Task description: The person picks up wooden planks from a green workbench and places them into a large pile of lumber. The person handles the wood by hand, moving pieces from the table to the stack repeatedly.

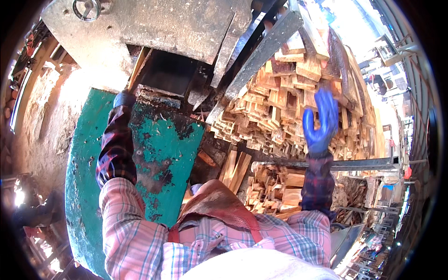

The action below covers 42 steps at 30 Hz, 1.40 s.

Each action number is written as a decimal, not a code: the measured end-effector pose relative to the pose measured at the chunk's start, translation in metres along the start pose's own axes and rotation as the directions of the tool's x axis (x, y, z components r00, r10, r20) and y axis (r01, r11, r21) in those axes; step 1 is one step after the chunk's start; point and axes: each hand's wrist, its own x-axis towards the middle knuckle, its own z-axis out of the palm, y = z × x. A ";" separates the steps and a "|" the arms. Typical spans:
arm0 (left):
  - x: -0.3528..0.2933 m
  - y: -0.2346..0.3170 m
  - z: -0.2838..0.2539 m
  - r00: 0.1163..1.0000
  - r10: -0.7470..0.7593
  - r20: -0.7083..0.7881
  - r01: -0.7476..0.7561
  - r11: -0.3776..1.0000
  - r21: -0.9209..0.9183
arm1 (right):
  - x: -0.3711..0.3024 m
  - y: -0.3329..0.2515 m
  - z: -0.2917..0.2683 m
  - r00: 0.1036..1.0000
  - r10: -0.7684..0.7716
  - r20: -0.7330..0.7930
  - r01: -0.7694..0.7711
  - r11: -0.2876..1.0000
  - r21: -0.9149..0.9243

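My left hand [124, 99], in a blue glove, is closed at the near end of a narrow wooden strip [139, 67]. The strip runs forward into the dark opening of a large grey machine [168, 28], above a worn green metal table [161, 154]. Its far end is hidden inside the machine. My right hand [322, 122], in a bright blue glove, is raised with the fingers stretched and the thumb apart, holding nothing. Behind it in the picture lies a big stack of sawn wood pieces [275, 100]; whether the glove touches the stack cannot be told.
A handwheel [87, 8] sits on the machine's top at the far left. A grey metal beam [261, 58] slants between machine and stack. A horizontal metal bar [359, 164] crosses below my right hand, with more cut wood [280, 186] under it. Sawdust-coloured ground [49, 107] lies left.
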 end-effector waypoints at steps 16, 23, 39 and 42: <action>-0.186 -0.121 -0.035 0.969 -0.190 0.161 0.171 0.978 0.122 | -0.223 -0.024 0.005 0.795 0.595 0.119 -0.573 0.671 0.471; -0.461 -0.360 -0.101 0.896 -0.445 0.014 0.445 0.893 -0.071 | -0.177 -0.148 0.067 0.792 0.404 0.457 -0.584 0.282 0.761; -0.569 -0.230 0.015 0.962 -0.268 0.046 0.190 0.540 -0.820 | -0.202 -0.374 0.057 0.415 -0.703 0.578 -0.194 0.552 0.811; -0.517 -0.223 0.014 0.984 -0.163 0.076 0.161 0.611 -0.775 | -0.200 -0.333 0.072 0.522 -0.601 0.606 -0.231 0.584 0.778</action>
